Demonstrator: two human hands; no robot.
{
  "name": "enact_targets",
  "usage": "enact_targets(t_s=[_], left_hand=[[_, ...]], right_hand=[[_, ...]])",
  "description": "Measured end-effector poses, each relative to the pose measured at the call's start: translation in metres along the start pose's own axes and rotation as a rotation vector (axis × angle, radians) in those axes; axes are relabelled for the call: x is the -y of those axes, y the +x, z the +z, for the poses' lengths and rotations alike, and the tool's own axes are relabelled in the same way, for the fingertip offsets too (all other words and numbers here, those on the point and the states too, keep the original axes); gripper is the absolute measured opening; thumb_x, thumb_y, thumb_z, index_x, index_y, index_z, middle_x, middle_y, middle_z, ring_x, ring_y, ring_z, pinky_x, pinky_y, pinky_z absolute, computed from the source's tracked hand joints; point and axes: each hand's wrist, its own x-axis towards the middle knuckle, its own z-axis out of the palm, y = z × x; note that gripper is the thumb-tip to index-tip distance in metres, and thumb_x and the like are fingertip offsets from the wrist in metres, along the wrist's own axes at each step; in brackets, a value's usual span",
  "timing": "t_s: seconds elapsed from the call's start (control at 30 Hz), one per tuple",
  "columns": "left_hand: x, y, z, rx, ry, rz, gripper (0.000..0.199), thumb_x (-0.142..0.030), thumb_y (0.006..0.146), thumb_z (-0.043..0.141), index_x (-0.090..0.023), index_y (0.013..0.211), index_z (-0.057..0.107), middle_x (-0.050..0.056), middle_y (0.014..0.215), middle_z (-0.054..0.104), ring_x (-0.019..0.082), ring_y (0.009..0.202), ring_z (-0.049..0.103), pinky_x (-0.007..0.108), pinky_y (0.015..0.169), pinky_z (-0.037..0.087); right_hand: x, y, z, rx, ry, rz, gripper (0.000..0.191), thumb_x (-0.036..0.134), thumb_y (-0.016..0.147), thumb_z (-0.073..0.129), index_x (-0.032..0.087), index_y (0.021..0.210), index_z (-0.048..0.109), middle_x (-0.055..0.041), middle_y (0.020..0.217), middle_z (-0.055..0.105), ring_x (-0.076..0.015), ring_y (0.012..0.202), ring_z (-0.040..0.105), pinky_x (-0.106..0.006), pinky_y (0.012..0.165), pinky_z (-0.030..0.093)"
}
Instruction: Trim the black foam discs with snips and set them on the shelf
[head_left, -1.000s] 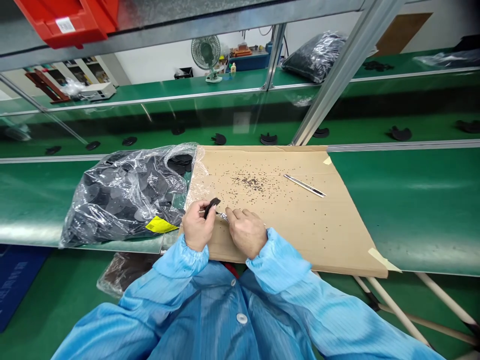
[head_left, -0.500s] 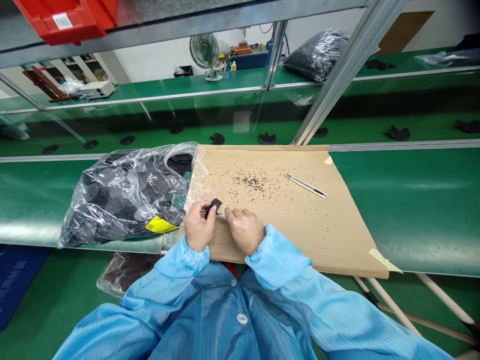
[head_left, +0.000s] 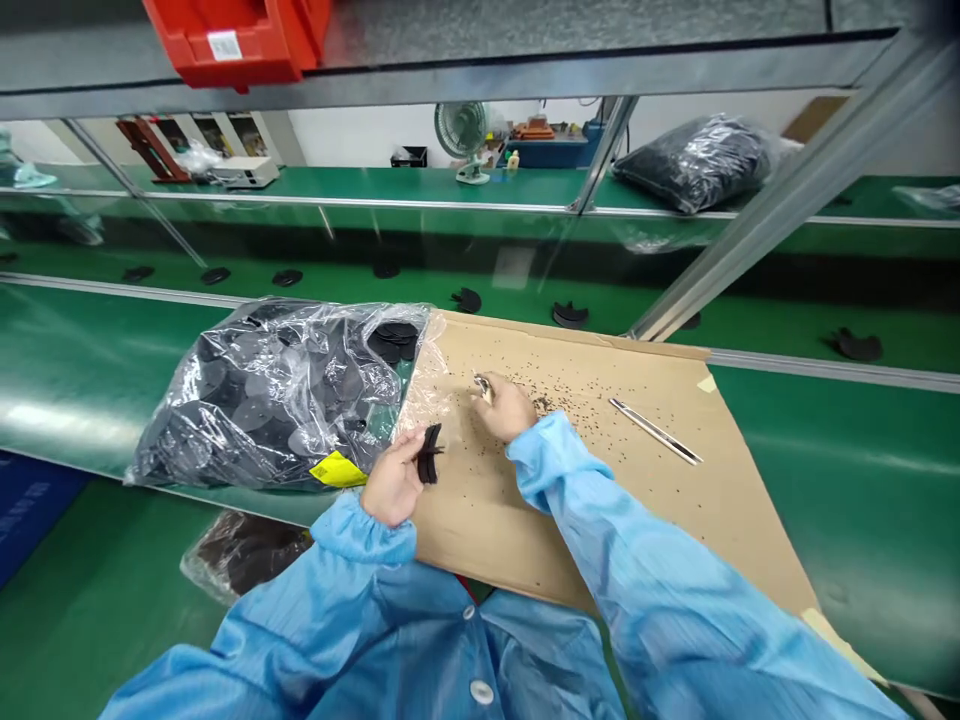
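My left hand (head_left: pixel 394 482) is closed on a small stack of thin black curved plastic pieces (head_left: pixel 428 455), held upright over the left part of the cardboard sheet (head_left: pixel 510 545). Farther forward, my right hand (head_left: pixel 504 407) has its fingers wrapped round a small shiny metal tool (head_left: pixel 484 388), mostly hidden by the fingers, so its exact kind does not show. Many tiny black bits (head_left: pixel 574 410) lie scattered on the cardboard beside and beyond this hand. A slim utility knife (head_left: pixel 655 430) rests to the right of them.
A clear plastic bag (head_left: pixel 262 400) full of flat black discs lies left of the cardboard. Several black pieces (head_left: pixel 570 315) sit along the green belt behind. A slanted metal post (head_left: pixel 705 250) rises at the right; a red bin (head_left: pixel 240 45) is on the shelf above.
My right hand has moved forward and away from my left, taking the metal tool off the black pieces. My left hand keeps them, now turned more upright. The view has tilted.
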Motion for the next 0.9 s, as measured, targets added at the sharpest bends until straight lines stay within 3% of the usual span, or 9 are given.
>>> enact_targets(t_s=[0.13,0.2,0.3,0.43,0.57,0.67,0.83,0.9], left_hand=[[-0.004,-0.008,-0.004,0.000,0.004,0.108,0.028,-0.013,0.070,0.071,-0.015,0.097,0.064,0.005,0.094,0.067,0.015,0.086,0.062,0.027,0.078,0.050],[-0.007,-0.010,-0.004,-0.014,0.029,0.182,0.033,-0.014,0.069,0.072,-0.015,0.100,0.063,0.006,0.098,0.068,0.016,0.092,0.062,0.029,0.084,0.049],[-0.015,-0.012,-0.003,-0.033,0.044,0.249,0.033,-0.018,0.069,0.072,-0.015,0.100,0.063,0.007,0.099,0.068,0.018,0.095,0.062,0.032,0.087,0.049],[-0.026,-0.010,-0.005,-0.080,0.023,0.251,0.029,-0.018,0.068,0.072,-0.014,0.095,0.062,0.007,0.095,0.068,0.020,0.095,0.063,0.035,0.088,0.049],[-0.030,-0.010,-0.009,-0.092,-0.011,0.207,0.033,-0.017,0.066,0.071,-0.014,0.097,0.059,0.007,0.090,0.068,0.022,0.089,0.065,0.039,0.084,0.051],[-0.030,-0.009,-0.010,-0.104,-0.016,0.195,0.036,-0.016,0.064,0.072,-0.013,0.097,0.057,0.006,0.085,0.068,0.022,0.083,0.066,0.041,0.082,0.051],[-0.020,-0.006,-0.013,-0.053,0.053,0.223,0.045,-0.010,0.056,0.073,-0.017,0.098,0.059,0.003,0.087,0.068,0.019,0.086,0.064,0.041,0.088,0.047],[-0.011,-0.003,-0.016,-0.034,0.199,0.320,0.035,-0.009,0.055,0.072,-0.016,0.088,0.064,0.004,0.088,0.067,0.020,0.090,0.063,0.041,0.093,0.044]], right_hand=[[0.035,0.066,0.021,0.059,-0.209,-0.291,0.032,0.021,0.083,0.049,0.017,0.114,0.055,-0.0090,0.113,0.063,-0.0215,0.103,0.056,-0.030,0.089,0.040],[0.054,0.093,0.034,0.098,-0.301,-0.370,0.032,0.022,0.084,0.049,0.016,0.115,0.054,-0.0103,0.116,0.061,-0.0229,0.106,0.054,-0.032,0.090,0.040],[0.077,0.119,0.054,0.149,-0.361,-0.391,0.030,0.020,0.085,0.048,0.012,0.113,0.055,-0.0153,0.117,0.059,-0.0275,0.107,0.053,-0.038,0.091,0.039],[0.092,0.132,0.064,0.184,-0.393,-0.397,0.030,0.010,0.085,0.039,0.006,0.111,0.055,-0.0215,0.115,0.057,-0.0302,0.109,0.051,-0.046,0.094,0.035],[0.085,0.130,0.054,0.061,-0.252,-0.351,0.032,0.011,0.082,0.042,0.011,0.112,0.055,-0.0164,0.111,0.060,-0.0274,0.105,0.052,-0.043,0.091,0.038],[0.068,0.117,0.043,-0.047,-0.039,-0.189,0.031,0.016,0.078,0.047,0.016,0.108,0.057,-0.0091,0.101,0.064,-0.0240,0.091,0.057,-0.036,0.080,0.044],[0.026,0.059,0.024,-0.150,0.550,0.075,0.025,0.021,0.062,0.057,0.019,0.087,0.060,0.0007,0.077,0.062,-0.0172,0.071,0.054,-0.031,0.069,0.043],[0.011,0.028,0.015,-0.148,0.790,0.145,0.026,0.024,0.057,0.061,0.019,0.082,0.059,0.0027,0.073,0.059,-0.0147,0.067,0.052,-0.029,0.065,0.042]])
